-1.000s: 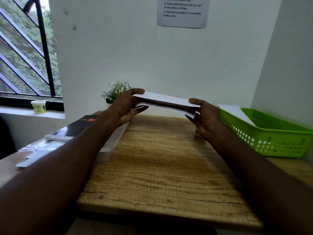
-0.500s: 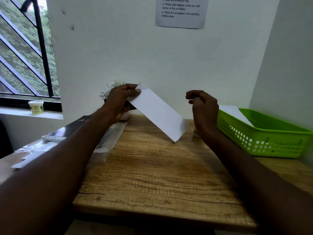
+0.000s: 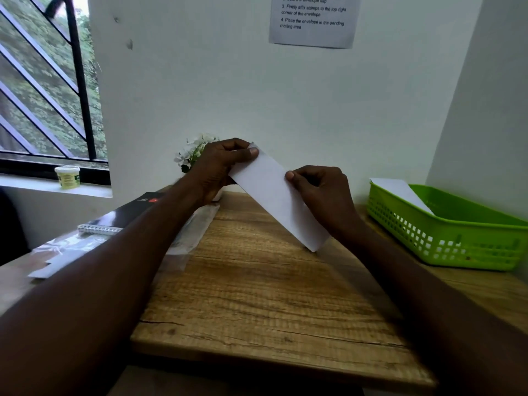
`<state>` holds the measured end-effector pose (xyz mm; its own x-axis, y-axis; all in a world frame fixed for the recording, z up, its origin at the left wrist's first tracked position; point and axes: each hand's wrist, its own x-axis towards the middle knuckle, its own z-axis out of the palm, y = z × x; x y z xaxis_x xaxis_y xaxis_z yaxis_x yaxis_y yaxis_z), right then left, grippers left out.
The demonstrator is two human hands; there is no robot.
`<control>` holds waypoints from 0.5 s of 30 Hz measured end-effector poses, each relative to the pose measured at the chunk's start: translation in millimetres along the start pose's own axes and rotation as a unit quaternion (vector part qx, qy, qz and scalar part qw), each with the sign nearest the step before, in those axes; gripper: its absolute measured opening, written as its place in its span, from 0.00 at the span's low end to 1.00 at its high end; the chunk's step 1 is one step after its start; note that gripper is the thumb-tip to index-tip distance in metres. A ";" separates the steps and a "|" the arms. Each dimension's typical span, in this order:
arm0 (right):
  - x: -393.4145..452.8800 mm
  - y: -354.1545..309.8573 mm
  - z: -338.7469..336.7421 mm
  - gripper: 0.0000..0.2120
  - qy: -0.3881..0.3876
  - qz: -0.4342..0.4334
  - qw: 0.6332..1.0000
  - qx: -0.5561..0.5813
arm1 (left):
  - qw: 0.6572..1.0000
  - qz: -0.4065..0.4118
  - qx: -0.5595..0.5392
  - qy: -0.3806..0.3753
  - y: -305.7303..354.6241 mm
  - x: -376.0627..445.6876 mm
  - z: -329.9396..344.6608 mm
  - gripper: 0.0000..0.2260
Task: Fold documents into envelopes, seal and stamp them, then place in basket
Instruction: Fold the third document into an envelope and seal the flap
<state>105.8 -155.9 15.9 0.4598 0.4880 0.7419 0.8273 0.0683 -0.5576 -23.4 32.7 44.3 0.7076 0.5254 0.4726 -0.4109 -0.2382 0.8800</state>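
Observation:
A white envelope (image 3: 274, 192) hangs tilted above the wooden table (image 3: 257, 295), its upper end at the left and its lower corner pointing down to the right. My left hand (image 3: 220, 167) pinches the upper end between thumb and fingers. My right hand (image 3: 320, 192) pinches the envelope's right edge near the middle, fingers curled. A green plastic basket (image 3: 457, 241) stands at the right with a white envelope (image 3: 400, 190) leaning inside it.
A clear plastic sleeve (image 3: 194, 232) lies left of centre. A black spiral notebook (image 3: 123, 215) and loose white sheets (image 3: 54, 264) lie at the far left. A small plant with white flowers (image 3: 194, 151) stands by the wall. A small tub (image 3: 67, 176) sits on the windowsill.
Both hands held the envelope flat a second ago. My right hand let go, the envelope swung down from my left hand, and my right hand has now taken its right edge again.

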 end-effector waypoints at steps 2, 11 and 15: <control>1.8 2.8 -0.8 0.07 0.012 0.024 1.000 -0.001 | 0.998 -0.003 -0.027 0.063 3.7 -0.6 -2.5 0.06; 1.0 19.8 -1.9 0.10 0.086 0.096 0.984 -0.120 | 0.957 -0.048 -0.025 0.286 4.4 1.6 -17.2 0.03; -5.8 12.9 9.4 0.06 0.062 -0.006 0.987 -0.145 | 0.945 -0.090 0.083 0.302 -2.1 3.7 -4.3 0.01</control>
<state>110.8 -149.7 0.9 0.4703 0.3780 0.7975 0.8824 -0.1877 -0.4314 -22.3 38.7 44.0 0.2786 0.9286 0.2451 -0.1838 -0.1989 0.9626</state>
